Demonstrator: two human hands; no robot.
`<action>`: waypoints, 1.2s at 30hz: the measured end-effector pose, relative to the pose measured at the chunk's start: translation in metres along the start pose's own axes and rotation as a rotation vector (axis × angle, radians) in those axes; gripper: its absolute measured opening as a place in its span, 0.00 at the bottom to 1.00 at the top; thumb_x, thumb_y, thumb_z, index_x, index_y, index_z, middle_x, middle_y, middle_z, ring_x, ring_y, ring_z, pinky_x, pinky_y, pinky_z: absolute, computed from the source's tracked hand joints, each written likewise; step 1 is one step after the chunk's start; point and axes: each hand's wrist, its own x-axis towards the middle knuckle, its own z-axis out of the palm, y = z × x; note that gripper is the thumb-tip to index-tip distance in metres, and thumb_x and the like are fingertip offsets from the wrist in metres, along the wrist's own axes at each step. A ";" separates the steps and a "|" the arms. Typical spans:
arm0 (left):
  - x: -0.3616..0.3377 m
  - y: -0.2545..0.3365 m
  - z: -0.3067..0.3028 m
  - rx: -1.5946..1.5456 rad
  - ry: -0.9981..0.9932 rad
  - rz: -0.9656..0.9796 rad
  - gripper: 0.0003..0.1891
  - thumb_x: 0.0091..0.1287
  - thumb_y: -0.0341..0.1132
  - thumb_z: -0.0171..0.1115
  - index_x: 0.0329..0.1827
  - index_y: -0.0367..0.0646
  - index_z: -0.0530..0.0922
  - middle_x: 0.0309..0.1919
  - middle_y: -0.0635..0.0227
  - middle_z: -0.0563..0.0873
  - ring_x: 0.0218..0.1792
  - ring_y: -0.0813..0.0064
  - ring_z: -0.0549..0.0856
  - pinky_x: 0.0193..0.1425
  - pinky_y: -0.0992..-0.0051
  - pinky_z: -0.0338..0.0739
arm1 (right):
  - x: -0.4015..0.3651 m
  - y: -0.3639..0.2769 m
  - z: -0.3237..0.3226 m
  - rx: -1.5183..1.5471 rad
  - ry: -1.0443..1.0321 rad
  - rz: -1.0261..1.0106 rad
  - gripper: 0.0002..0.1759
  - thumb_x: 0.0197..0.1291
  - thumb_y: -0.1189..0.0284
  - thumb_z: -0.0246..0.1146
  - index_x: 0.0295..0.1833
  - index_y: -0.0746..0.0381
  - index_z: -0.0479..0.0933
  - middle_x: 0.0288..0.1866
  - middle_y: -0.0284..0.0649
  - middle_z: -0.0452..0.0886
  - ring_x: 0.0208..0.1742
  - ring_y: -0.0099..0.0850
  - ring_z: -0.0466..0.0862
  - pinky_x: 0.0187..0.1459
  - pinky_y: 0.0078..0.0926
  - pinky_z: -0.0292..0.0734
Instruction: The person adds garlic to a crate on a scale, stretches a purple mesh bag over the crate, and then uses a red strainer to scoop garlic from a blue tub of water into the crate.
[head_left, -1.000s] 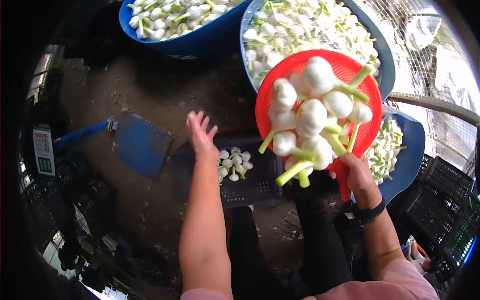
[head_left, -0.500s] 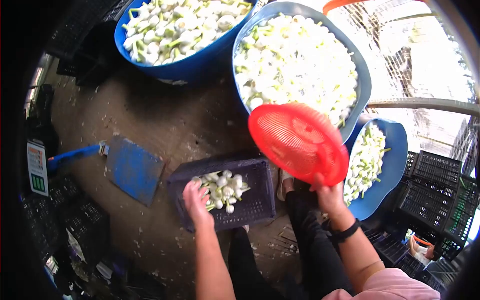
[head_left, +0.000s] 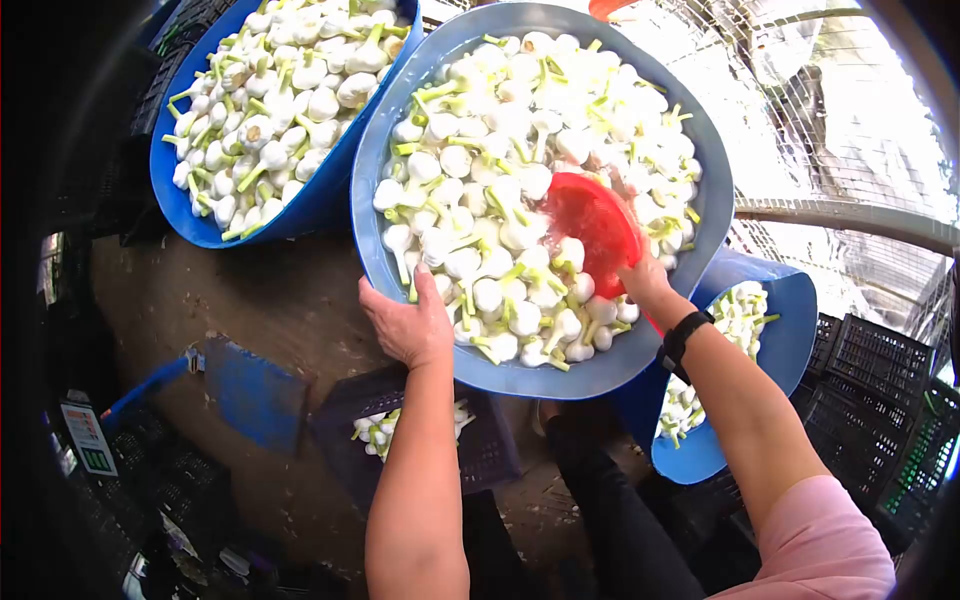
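A large blue-grey tub (head_left: 715,210) holds many white garlic bulbs (head_left: 490,240) with short green stems, sitting in water. My right hand (head_left: 650,282) is closed on the edge of a red plastic colander (head_left: 605,235). The colander is tilted and partly sunk among the bulbs on the tub's right side. Its far part is hidden by garlic and water. At the tub's near left rim is my left hand (head_left: 408,320), thumb and fingers apart, holding nothing loose. Below it, a dark plastic crate (head_left: 495,440) on the floor contains some garlic, partly covered by my left forearm.
A blue tub (head_left: 335,190) full of garlic stands at the left, and a smaller blue tub (head_left: 790,320) with garlic at the right. On the floor lies a blue scale platform (head_left: 255,395) with a display (head_left: 90,440). Black crates (head_left: 880,365) are stacked at the right.
The red colander has gone from above the tub's near edge down into the garlic. My left hand has left the crate and come up to the tub rim. The view has shifted toward the tub.
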 end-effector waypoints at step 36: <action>-0.059 0.087 -0.074 -0.372 -0.011 0.421 0.25 0.59 0.37 0.65 0.58 0.37 0.71 0.45 0.59 0.79 0.42 0.70 0.77 0.50 0.69 0.72 | -0.117 -0.029 -0.069 1.089 -0.500 -0.006 0.24 0.57 0.78 0.53 0.61 0.63 0.65 0.38 0.41 0.81 0.25 0.25 0.80 0.16 0.21 0.74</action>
